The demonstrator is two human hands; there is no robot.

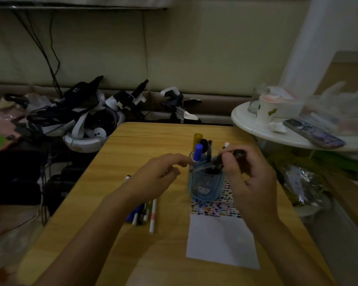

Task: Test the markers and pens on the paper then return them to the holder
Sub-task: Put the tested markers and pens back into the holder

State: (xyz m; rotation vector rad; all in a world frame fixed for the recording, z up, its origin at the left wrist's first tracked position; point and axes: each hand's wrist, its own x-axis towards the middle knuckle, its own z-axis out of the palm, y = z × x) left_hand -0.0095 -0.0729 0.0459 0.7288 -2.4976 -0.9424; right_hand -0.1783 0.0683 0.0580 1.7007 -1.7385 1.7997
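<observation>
right hand [246, 172] gripping pen [211, 165], over holder [205, 186]

Past the far edge of my yellow wooden table [145, 141] lies a heap of black-and-white headsets and cables [85, 112]. To my right a round white side table [262, 131] carries a white cup with green leaf marks [267, 110], a dark phone [314, 135] and crumpled clear plastic bags [339, 104].

Dim, soft, wide-angle-warped edges
</observation>
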